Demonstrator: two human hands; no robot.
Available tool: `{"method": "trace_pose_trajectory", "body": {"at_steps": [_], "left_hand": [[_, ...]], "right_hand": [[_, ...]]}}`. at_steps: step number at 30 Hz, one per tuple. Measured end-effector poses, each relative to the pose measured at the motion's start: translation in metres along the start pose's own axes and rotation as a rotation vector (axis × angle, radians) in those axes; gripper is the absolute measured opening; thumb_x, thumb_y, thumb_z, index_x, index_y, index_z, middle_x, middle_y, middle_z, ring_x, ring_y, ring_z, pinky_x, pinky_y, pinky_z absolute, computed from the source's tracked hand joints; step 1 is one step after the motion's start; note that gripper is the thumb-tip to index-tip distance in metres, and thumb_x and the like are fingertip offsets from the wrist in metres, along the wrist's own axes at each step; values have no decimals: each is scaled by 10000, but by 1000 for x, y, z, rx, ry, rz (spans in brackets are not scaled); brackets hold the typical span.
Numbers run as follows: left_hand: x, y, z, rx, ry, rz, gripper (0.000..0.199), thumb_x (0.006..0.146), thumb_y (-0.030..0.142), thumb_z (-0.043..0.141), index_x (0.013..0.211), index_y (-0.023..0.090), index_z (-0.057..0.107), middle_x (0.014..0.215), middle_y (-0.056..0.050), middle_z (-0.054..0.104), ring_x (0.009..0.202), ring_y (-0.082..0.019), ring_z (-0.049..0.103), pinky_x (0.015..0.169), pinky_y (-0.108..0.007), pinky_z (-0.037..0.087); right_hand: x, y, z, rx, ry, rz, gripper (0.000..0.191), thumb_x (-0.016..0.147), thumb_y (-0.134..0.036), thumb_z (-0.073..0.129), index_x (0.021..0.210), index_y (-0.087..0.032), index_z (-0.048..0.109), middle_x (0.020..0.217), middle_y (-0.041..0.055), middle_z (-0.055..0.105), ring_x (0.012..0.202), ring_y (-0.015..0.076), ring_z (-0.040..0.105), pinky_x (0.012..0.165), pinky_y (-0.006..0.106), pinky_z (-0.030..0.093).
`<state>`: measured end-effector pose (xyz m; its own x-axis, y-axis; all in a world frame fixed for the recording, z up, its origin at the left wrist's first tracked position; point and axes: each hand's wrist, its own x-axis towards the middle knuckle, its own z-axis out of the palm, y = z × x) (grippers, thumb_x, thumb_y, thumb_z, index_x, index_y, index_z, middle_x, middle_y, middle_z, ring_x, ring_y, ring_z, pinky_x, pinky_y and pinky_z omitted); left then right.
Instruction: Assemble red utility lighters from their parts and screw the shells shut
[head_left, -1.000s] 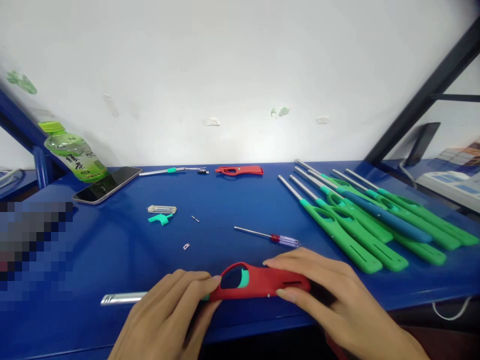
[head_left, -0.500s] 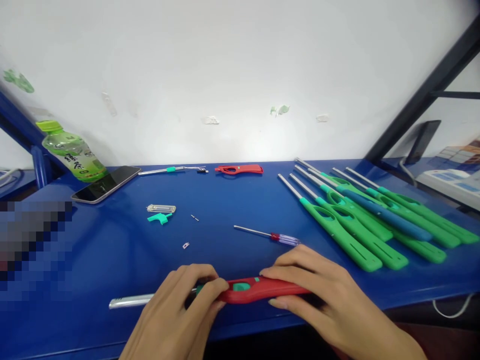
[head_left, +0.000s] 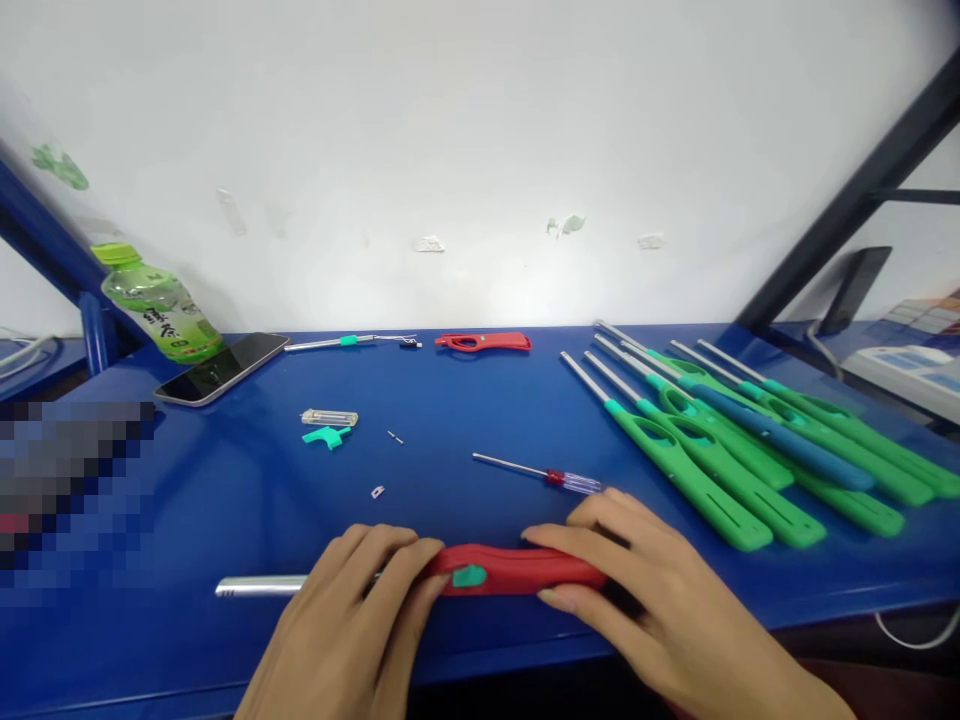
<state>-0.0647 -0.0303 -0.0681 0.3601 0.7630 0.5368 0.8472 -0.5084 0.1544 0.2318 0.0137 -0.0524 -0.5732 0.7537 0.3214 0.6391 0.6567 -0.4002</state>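
Note:
A red long-nosed lighter [head_left: 517, 572] with a green trigger and a silver barrel lies across the front of the table, barrel to the left. Around its front end, where the barrel meets the body, my left hand [head_left: 349, 610] is closed. My right hand [head_left: 645, 590] grips the rear of the red body between thumb and fingers. Just beyond the hands lies a screwdriver [head_left: 547, 474] with a clear and red handle. Further left are a tiny pale part [head_left: 377, 492], a small pin [head_left: 395, 438], a green trigger piece [head_left: 327, 437] and a clear fuel tank [head_left: 330, 417].
Several green lighters [head_left: 697, 480] and a blue one [head_left: 780, 435] lie together on the right. Along the wall sit a red lighter shell [head_left: 484, 342] and a loose barrel with wires [head_left: 322, 344]. A phone [head_left: 225, 368] and a drink bottle [head_left: 165, 310] stand at back left.
The red lighter has been rolled in my hands, so the trigger now faces nearer to me and less of the side opening shows. The view has shifted slightly.

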Motion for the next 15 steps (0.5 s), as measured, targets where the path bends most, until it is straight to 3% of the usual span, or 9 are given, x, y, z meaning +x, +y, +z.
{"method": "trace_pose_trajectory", "body": {"at_steps": [6,9,12,15], "left_hand": [[-3,-4,0,74,-6,-44,298,1146,335,495,1392,280,655,1236,-42,729,1116,-239,701,1019,-406,572],[-1,-4,-1,103,9,-74,321,1144,374,498,1414,283,646,1265,-47,732,1129,-255,710,1025,-425,562],[14,-11,-6,180,37,-115,335,1136,381,485,1387,252,668,1237,-73,749,1079,-291,723,957,-460,576],[41,-26,-15,333,-88,-184,407,1106,287,394,1317,197,730,1177,-126,767,1037,-357,716,876,-518,589]], "right_hand": [[0,0,2,-13,74,21,312,1116,-398,599,1425,-413,637,1251,9,741,1159,227,744,1031,409,612],[0,1,2,13,186,28,295,1104,-339,616,1388,-399,669,1267,11,716,1152,203,733,986,340,605],[0,6,2,12,371,103,215,1098,-298,611,1263,-363,733,1204,28,713,1129,222,710,974,369,584],[1,13,3,-46,474,192,233,1092,-308,616,1279,-352,747,1270,52,720,1221,272,668,1033,451,555]]}}
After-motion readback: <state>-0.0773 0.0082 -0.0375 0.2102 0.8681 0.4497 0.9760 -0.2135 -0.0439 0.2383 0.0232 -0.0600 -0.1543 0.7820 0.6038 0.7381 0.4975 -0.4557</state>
